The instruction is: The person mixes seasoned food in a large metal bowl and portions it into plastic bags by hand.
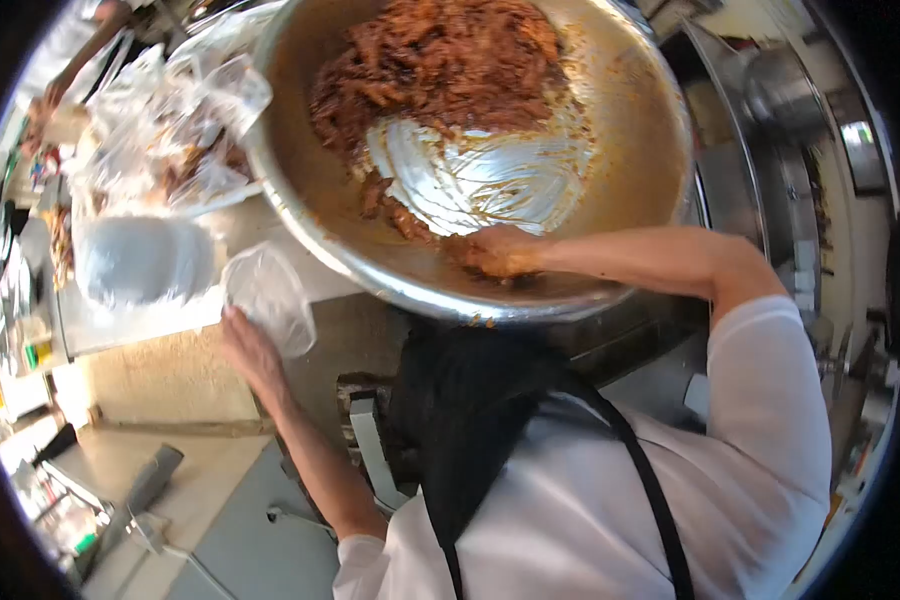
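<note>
A large metal bowl point(315, 235) holds a heap of dark red, sauce-coated meat strips point(440, 65) on its far side. My right hand point(495, 252) is inside the bowl near its close rim, smeared with sauce. Its fingers curl against a small trail of meat, partly hidden by the sauce and blur. To the left, outside the bowl, my left hand point(250, 345) grips a clear plastic tub point(270, 298) by its edge. The tub looks see-through, with no food visible in it.
Stacked clear plastic tubs point(145, 260) and crumpled plastic bags point(170, 120) lie on the left worktop. Another person's hand point(42, 118) is at the far left. A metal pot point(782, 90) stands at right, and a grey handle point(155, 475) sticks up lower left.
</note>
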Available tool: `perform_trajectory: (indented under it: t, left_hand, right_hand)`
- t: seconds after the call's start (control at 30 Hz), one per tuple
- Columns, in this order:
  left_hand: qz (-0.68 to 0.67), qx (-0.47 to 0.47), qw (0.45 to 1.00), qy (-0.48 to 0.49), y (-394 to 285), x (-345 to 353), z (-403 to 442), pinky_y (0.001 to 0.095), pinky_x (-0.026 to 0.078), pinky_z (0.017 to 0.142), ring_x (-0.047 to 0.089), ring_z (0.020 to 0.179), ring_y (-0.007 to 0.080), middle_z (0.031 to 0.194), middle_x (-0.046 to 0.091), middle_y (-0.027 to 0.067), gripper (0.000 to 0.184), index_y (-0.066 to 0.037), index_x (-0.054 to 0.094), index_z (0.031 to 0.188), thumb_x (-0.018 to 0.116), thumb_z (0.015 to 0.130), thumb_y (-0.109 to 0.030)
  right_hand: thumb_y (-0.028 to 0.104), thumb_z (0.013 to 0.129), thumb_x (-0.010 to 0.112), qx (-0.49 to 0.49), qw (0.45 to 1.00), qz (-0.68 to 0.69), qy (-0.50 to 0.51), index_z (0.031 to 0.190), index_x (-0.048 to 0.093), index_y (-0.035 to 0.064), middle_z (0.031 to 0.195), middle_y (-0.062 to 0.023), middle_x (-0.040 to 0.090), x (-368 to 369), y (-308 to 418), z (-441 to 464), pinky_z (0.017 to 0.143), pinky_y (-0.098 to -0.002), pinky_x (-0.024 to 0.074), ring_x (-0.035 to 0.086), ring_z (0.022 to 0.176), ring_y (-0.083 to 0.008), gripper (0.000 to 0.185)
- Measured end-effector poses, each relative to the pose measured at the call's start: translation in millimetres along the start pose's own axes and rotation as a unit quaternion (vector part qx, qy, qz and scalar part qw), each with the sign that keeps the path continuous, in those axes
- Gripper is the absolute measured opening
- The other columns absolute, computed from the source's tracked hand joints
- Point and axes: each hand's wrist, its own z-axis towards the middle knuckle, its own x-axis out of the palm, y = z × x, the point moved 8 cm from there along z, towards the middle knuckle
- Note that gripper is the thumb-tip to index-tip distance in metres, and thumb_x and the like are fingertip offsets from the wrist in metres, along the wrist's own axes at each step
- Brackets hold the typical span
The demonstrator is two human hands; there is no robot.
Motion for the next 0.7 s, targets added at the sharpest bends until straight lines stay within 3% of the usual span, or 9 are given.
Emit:
perform_trajectory:
  t: [0.07,0.23,0.43,0.5,0.53,0.6,0.63,0.67,0.7]
  left_hand:
    - [0.005,0.018,1.0,-0.012,-16,3,4,0.0327,0.032,0.05,0.034,0.058,0.0138,0.062,0.038,0.0027,0.036,0.002,0.047,0.078,0.037,0.101,-0.025]
    - [0.044,0.071,0.994,-0.068,-29,-7,13,0.0332,0.038,0.054,0.041,0.059,0.0159,0.063,0.046,0.007,0.039,0.009,0.053,0.122,0.04,0.099,-0.02]
    - [-0.102,0.053,0.992,-0.055,-72,-25,2,0.0284,0.038,0.053,0.044,0.059,0.0116,0.068,0.051,0.007,0.039,0.009,0.05,0.126,0.041,0.099,-0.018]
    - [-0.126,0.077,0.982,-0.121,-91,-44,-9,0.027,0.038,0.052,0.043,0.058,0.0104,0.071,0.054,0.0064,0.035,0.002,0.054,0.126,0.041,0.1,-0.016]
    - [-0.066,0.09,0.988,-0.104,-90,-43,0,0.0274,0.039,0.053,0.043,0.058,0.0107,0.074,0.056,0.0076,0.033,0.002,0.056,0.124,0.041,0.099,-0.015]
    - [0.004,0.175,0.976,-0.131,-84,-53,15,0.0279,0.041,0.054,0.046,0.06,0.0116,0.076,0.059,0.0084,0.031,0.002,0.06,0.116,0.04,0.1,-0.016]
    - [0.002,0.252,0.951,-0.181,-106,-58,17,0.028,0.041,0.056,0.048,0.062,0.0121,0.075,0.059,0.0081,0.032,0.002,0.062,0.111,0.039,0.1,-0.017]
    - [-0.017,0.124,0.984,-0.128,-97,-61,26,0.0309,0.044,0.059,0.053,0.065,0.0157,0.076,0.062,0.0118,0.032,0.002,0.063,0.109,0.04,0.1,-0.017]
    - [-0.017,0.247,0.95,-0.191,-118,-65,29,0.0327,0.045,0.059,0.055,0.065,0.0172,0.074,0.063,0.0128,0.032,0.002,0.064,0.106,0.041,0.1,-0.018]
  right_hand:
    - [0.048,0.091,0.051,0.099,0.983,0.132,0.08,0.107,0.063,0.006,0.087,-0.0095,0.065,-23,73,-16,0.072,-0.0375,0.0472,0.058,0.079,-0.0199,0.046]
    - [0.044,0.09,0.055,-0.026,0.938,0.343,0.028,0.084,0.063,0.0106,0.057,0.0011,0.052,-74,185,-3,0.033,-0.0262,0.0364,0.046,0.041,-0.0081,0.035]
    - [0.041,0.089,0.058,-0.067,0.886,0.405,0.215,0.091,0.063,0.0073,0.071,-0.0107,0.06,-17,280,53,0.031,-0.03,0.0404,0.055,0.046,-0.0163,0.034]
    - [0.026,0.088,0.058,-0.174,0.75,0.596,0.23,0.078,0.062,0.0053,0.058,-0.0109,0.056,22,295,121,0.032,-0.0386,0.0409,0.054,0.043,-0.0218,0.024]
    - [0.023,0.087,0.058,-0.167,0.751,0.618,0.16,0.079,0.063,0.0033,0.06,-0.0118,0.058,30,296,155,0.035,-0.0382,0.0427,0.056,0.047,-0.0224,0.022]
    - [0.016,0.086,0.057,-0.179,0.933,0.307,-0.063,0.08,0.064,-0.0006,0.063,-0.0135,0.061,11,308,183,0.041,-0.0376,0.0463,0.06,0.053,-0.0236,0.019]
    - [0.012,0.085,0.056,-0.184,0.946,0.253,-0.09,0.08,0.064,-0.0026,0.065,-0.0144,0.063,-6,318,171,0.043,-0.0372,0.0481,0.062,0.057,-0.0241,0.017]
    - [0.008,0.084,0.056,-0.17,0.946,0.258,-0.096,0.081,0.065,-0.0046,0.067,-0.0153,0.064,-16,318,159,0.046,-0.0369,0.0499,0.065,0.06,-0.0247,0.016]
    - [0.009,0.085,0.056,-0.103,0.927,0.36,-0.02,0.086,0.065,-0.0051,0.072,-0.0137,0.065,-23,316,127,0.049,-0.0348,0.0513,0.065,0.064,-0.0229,0.016]
